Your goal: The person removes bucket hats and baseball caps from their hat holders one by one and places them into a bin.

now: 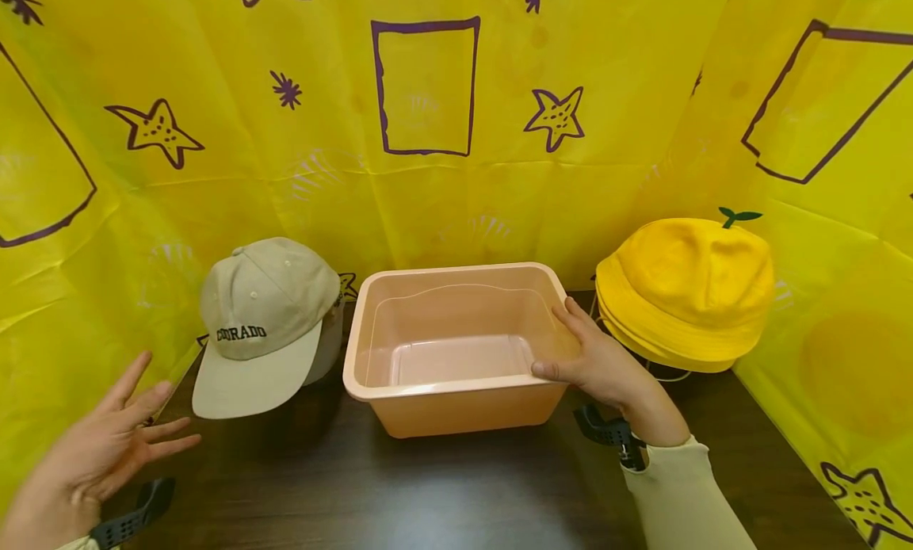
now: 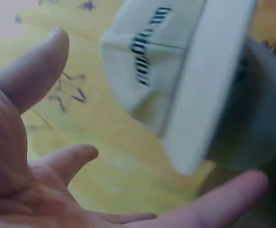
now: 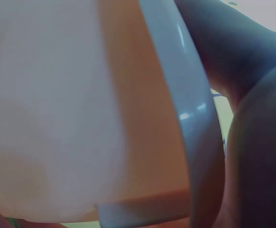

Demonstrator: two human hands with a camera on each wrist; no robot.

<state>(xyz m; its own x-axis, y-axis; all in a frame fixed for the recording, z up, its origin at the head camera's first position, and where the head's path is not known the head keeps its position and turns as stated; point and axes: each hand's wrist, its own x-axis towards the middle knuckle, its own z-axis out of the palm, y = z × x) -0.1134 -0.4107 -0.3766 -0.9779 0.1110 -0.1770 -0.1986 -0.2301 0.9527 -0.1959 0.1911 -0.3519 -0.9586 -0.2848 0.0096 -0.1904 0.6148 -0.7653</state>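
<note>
In the head view, a peach plastic tub [image 1: 467, 410] sits on the desk [image 1: 428, 498], a beige baseball cap [image 1: 265, 308] at its nine o'clock, a yellow bucket hat [image 1: 685, 292] at three. The right grip [image 1: 606, 368] holds the rim at four o'clock; the left grip [image 1: 117, 439] spreads wide, empty. In the left wrist view, the cap lies toward one o'clock. In the right wrist view, the tub's rim runs beside the hand; light, even pressure should keep it level.

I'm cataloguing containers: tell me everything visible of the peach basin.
The peach basin looks like smooth, slightly glossy plastic: rectangular, rounded corners, outturned rim, walls narrowing towards the base. It stands upright, open-topped, nothing visible inside, seemingly on the dark table, between the beige cap and the yellow hat. The right hand holds its right end, thumb over the near rim.
</note>
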